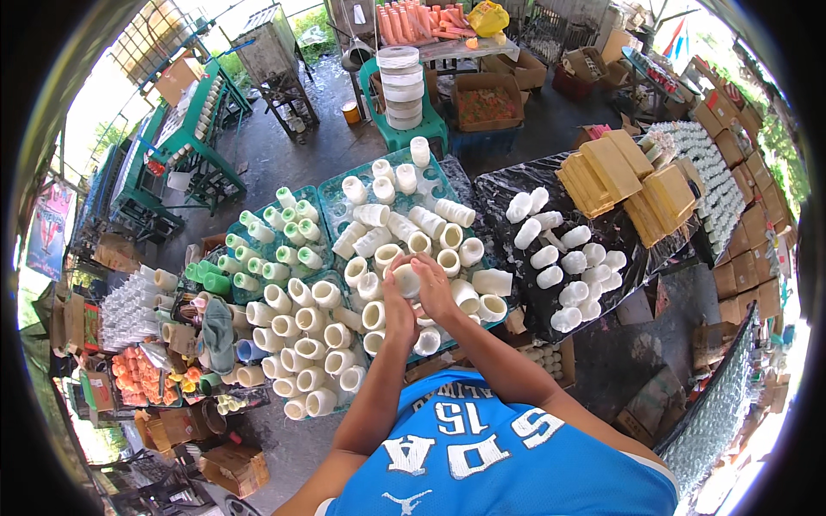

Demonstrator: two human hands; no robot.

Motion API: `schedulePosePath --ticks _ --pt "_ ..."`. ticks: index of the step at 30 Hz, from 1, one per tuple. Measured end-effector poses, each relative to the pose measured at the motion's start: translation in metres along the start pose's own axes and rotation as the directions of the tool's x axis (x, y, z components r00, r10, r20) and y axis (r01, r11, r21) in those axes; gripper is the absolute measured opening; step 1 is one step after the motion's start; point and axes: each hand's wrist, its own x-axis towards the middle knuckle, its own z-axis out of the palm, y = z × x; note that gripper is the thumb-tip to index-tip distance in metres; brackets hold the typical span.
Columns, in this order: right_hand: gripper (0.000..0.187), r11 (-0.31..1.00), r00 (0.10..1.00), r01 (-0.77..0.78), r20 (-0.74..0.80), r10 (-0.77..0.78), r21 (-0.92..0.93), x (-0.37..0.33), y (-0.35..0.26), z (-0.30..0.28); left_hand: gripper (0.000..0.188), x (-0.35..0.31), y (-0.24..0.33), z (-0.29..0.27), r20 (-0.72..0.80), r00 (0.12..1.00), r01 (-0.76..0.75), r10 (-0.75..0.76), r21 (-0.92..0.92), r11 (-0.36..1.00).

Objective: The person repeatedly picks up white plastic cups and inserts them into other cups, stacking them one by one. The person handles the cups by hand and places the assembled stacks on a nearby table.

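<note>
1. Head view: both hands meet over the teal plastic mesh tray (447,185) at the middle of the worktop.
2. Left hand (397,311) and right hand (436,288) both wrapped around one cream-white short hollow cylinder (406,280), held just above the others in that tray, open mouth tilted up.
3. Likely light, stiff and smooth, probably waxy or plaster-like, so perhaps brittle at the thin rim; best gripped round the outer wall, not by the lip.
4. Same tray filled with more cream-white hollow cylinders, some upright, some lying on their sides.
5. Second teal tray (340,378), to the left and nearer, packed with upright cream cylinders.
6. Third teal tray (258,202), farther left, holding pale green and white cylinders.
7. Black plastic sheet (619,232) to the right carrying white solid rounded pieces (572,262) and stacked yellow flat boxes (615,172).
</note>
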Motion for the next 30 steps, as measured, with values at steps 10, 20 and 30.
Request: schedulePosePath --ticks 10,20,30 --pt "0.032 0.999 0.994 0.018 0.107 -0.022 0.035 0.002 -0.022 -0.009 0.062 0.015 -0.009 -0.019 0.112 0.982 -0.163 0.15 0.121 0.979" --pt "0.03 0.979 0.962 -0.192 0.184 0.201 -0.061 0.002 -0.019 -0.009 0.047 0.016 -0.024 -0.02 -0.01 0.994 -0.106 0.107 0.063 0.992" --pt "0.067 0.992 0.996 -0.061 0.059 0.068 -0.112 -0.023 -0.011 0.0 0.08 0.021 -0.023 -0.02 0.034 0.978 -0.207 0.205 0.255 0.944"
